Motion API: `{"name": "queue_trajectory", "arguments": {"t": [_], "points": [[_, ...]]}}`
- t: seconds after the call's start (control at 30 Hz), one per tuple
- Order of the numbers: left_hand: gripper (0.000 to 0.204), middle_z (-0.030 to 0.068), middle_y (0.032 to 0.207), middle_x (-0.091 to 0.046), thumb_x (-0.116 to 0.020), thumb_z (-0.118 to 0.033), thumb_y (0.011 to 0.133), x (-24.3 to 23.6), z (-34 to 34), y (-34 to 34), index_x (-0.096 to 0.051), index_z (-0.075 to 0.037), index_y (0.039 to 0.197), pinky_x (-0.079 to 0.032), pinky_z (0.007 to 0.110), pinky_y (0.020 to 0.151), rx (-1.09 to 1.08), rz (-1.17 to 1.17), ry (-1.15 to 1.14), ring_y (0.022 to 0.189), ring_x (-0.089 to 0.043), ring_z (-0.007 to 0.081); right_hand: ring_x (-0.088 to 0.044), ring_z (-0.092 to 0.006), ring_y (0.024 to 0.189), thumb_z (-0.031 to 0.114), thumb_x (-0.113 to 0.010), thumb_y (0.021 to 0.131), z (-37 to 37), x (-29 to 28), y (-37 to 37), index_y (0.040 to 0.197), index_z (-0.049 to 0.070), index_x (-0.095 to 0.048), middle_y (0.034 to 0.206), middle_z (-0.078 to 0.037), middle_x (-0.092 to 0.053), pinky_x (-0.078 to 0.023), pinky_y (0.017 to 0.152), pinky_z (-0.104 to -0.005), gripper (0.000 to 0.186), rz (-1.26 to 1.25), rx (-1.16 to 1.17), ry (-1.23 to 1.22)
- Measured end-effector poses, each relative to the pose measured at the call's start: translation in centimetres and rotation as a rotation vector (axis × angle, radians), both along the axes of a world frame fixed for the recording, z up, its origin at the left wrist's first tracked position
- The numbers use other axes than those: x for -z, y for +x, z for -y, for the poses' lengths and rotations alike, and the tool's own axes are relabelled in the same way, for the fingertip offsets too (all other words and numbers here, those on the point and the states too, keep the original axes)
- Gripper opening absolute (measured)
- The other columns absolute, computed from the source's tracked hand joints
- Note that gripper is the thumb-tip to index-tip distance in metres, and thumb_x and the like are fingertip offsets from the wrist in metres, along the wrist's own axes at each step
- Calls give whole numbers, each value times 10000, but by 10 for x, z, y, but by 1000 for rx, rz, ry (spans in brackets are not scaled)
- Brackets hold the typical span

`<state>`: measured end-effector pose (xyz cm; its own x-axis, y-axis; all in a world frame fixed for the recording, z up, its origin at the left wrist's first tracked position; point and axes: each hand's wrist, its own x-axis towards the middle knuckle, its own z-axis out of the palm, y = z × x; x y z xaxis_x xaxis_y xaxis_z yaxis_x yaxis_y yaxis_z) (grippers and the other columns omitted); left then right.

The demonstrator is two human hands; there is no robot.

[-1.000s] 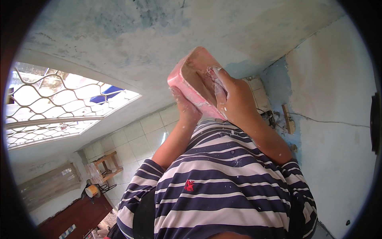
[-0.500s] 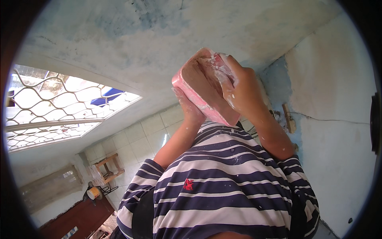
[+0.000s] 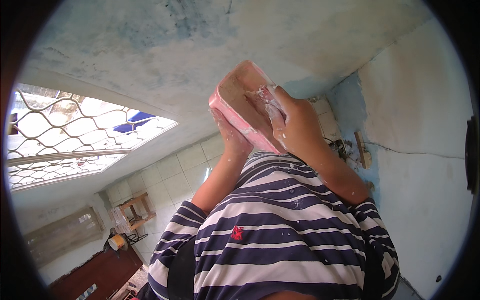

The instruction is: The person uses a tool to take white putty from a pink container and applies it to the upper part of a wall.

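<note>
A pink rectangular tub point(image 3: 239, 112) with a dusty brownish inside is held up in front of my chest, tilted. Along its left outer side, the fingers of my left hand point(image 3: 232, 135) support it from below and beside. My right hand point(image 3: 299, 122) is at the right side of the tub, its fingers bent in over the opening. White paste smears those fingers and a pinkish-red piece point(image 3: 267, 95) between them, whose kind I cannot make out. White specks dot both hands and forearms.
A patchy, plastered wall point(image 3: 165, 55) stretches ahead. On the left is a window with a wavy metal grille point(image 3: 70, 130). White tiles point(image 3: 170, 170), a wooden frame point(image 3: 136, 212) and a yellow-and-black object point(image 3: 117, 242) lie lower left. At right a cable point(image 3: 415, 150) crosses the wall.
The tub and both hands have shifted slightly left. My right hand has moved a little lower, with its fingers still bent over the opening.
</note>
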<state>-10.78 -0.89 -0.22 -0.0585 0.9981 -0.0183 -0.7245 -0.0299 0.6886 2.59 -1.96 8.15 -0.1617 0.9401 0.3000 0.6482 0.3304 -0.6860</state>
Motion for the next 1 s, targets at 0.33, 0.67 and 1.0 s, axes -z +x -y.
{"name": "queue_trajectory", "arguments": {"t": [0.33,0.67,1.0], "points": [[750,80,1397,-392,-235,-686,932,-1,8,7,-315,-120,1416,-337,402,1074,18,-48,46,1292,-385,234,-606,-459,811,24,-602,827,-15,2,-11,1149,7,-553,822,-264,-625,-502,650,-383,326,-135,99,-50],[804,101,1433,-385,-254,-710,910,-2,8,8,-305,-103,1434,-348,411,1080,-39,-78,8,1308,-392,259,-607,-443,753,30,-591,826,-8,-16,13,1148,22,-556,808,-249,-626,-485,626,-392,324,-151,86,14],[805,102,1411,-413,-291,-716,901,1,10,1,-327,-104,1423,-373,408,1062,2,-61,47,1286,-420,252,-604,-427,689,59,-600,835,8,-14,12,1146,8,-563,750,-245,-612,-462,580,-455,318,-11,-13,-64]]}}
